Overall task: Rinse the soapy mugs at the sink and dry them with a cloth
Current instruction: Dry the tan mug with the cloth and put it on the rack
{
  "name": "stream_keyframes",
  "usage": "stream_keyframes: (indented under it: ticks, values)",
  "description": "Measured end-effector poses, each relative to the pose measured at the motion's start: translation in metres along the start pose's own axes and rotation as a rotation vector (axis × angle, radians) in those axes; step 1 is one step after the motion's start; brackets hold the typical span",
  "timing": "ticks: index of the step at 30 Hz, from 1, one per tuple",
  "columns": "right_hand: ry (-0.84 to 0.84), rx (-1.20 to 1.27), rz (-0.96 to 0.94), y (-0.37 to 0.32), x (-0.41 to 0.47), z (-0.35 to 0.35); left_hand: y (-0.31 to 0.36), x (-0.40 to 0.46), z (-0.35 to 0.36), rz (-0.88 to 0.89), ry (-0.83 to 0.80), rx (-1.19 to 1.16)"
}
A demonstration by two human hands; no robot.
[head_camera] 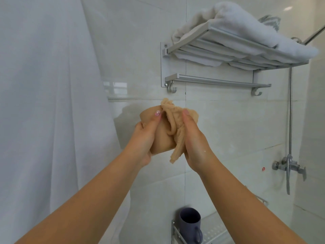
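I see a matt tan mug [161, 138] wrapped in crinkled tan cloth [175, 127]; above my grip, brushed metal rack [216, 48], fluffy towel [246, 23], glossy tiles [140, 50].

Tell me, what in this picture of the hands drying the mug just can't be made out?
- Tan mug, head view: its inside and handle are hidden by the cloth, left hand and right hand.
- Dark mug: its base is cut off by the bottom edge.
- Metal shelf under it: cut off by the bottom edge and hidden partly by the right forearm.
- The sink: outside the frame.
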State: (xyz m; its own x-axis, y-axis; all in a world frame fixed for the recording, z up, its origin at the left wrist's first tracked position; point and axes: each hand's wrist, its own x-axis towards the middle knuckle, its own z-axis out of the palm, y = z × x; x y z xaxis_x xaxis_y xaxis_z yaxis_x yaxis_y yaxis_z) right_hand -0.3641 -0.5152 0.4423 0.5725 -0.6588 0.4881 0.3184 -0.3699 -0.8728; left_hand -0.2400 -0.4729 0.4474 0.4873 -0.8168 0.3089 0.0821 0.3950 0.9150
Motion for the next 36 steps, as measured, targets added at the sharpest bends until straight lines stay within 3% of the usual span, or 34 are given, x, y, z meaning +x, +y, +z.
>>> stream_keyframes:
  ticks: [8, 14, 19, 24, 28, 31, 36]
  values:
    - [0.101, -0.145, -0.049, -0.006, 0.002, -0.006, 0.008, -0.009, -0.005, -0.137, -0.063, -0.131]
    - [0.14, 0.182, 0.041, -0.008, 0.014, -0.018, 0.009, -0.01, -0.01, -0.193, -0.205, -0.183]
    - [0.199, 0.347, 0.064, 0.003, 0.011, -0.009, 0.002, -0.011, 0.008, 0.016, -0.091, -0.141]
    - [0.241, 0.27, 0.069, 0.017, 0.001, 0.004, 0.001, -0.005, 0.009, 0.17, 0.029, -0.044]
    - [0.249, 0.057, 0.024, 0.019, -0.014, 0.024, 0.002, -0.001, 0.009, 0.262, 0.128, -0.006]
    - [0.251, -0.159, -0.149, 0.024, -0.022, 0.042, 0.002, 0.001, 0.004, 0.271, 0.175, 0.046]
    - [0.265, -0.308, -0.344, 0.014, -0.007, 0.037, 0.0, -0.003, 0.0, 0.253, 0.161, 0.147]
